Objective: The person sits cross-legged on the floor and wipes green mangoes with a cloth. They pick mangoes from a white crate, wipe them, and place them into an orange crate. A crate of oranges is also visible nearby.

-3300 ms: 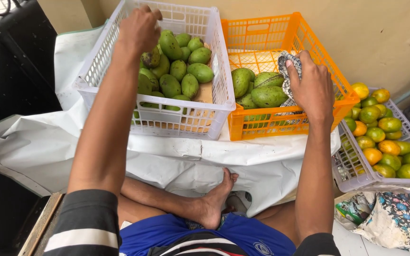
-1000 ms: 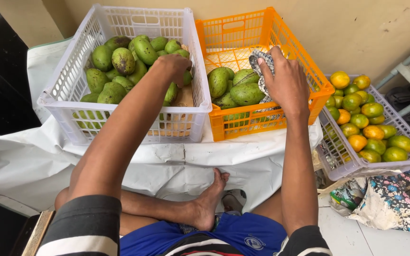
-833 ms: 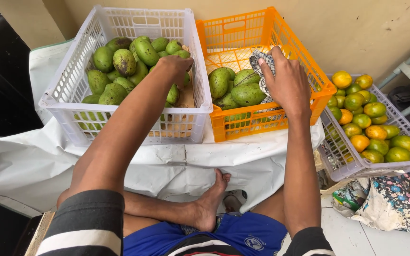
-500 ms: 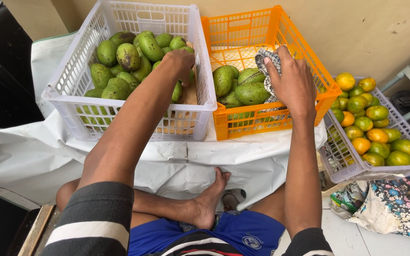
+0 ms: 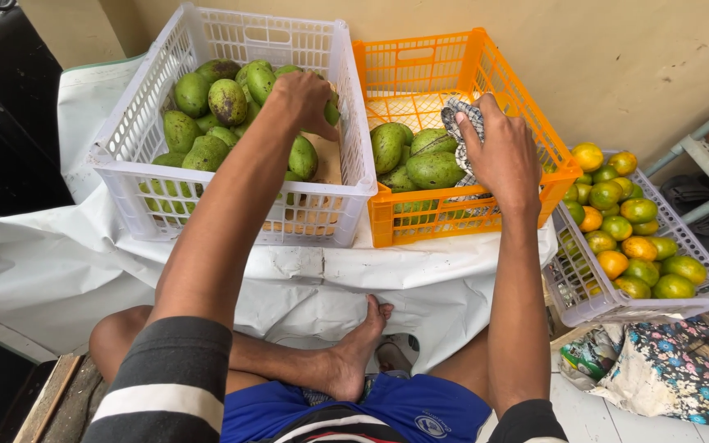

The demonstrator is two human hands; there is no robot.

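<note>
My left hand (image 5: 304, 97) reaches into the white crate (image 5: 125, 168) and closes over a green mango (image 5: 331, 108) among several green mangoes (image 5: 207, 107). My right hand (image 5: 498, 156) hovers over the orange crate (image 5: 453, 215) and grips a crumpled grey-white cloth (image 5: 463, 123). A few green mangoes (image 5: 420, 160) lie in the orange crate just left of that hand.
A grey-white crate (image 5: 584, 303) of small orange and green citrus fruits (image 5: 629, 238) stands at the right. White plastic sheeting (image 5: 43, 262) lies under the crates. My crossed legs and bare foot (image 5: 354, 361) are below. A patterned bag (image 5: 658, 377) sits at lower right, a wall behind.
My left hand came down from the white crate's far rim into the mangoes and settled on one near the right wall. My right hand kept the cloth over the orange crate.
</note>
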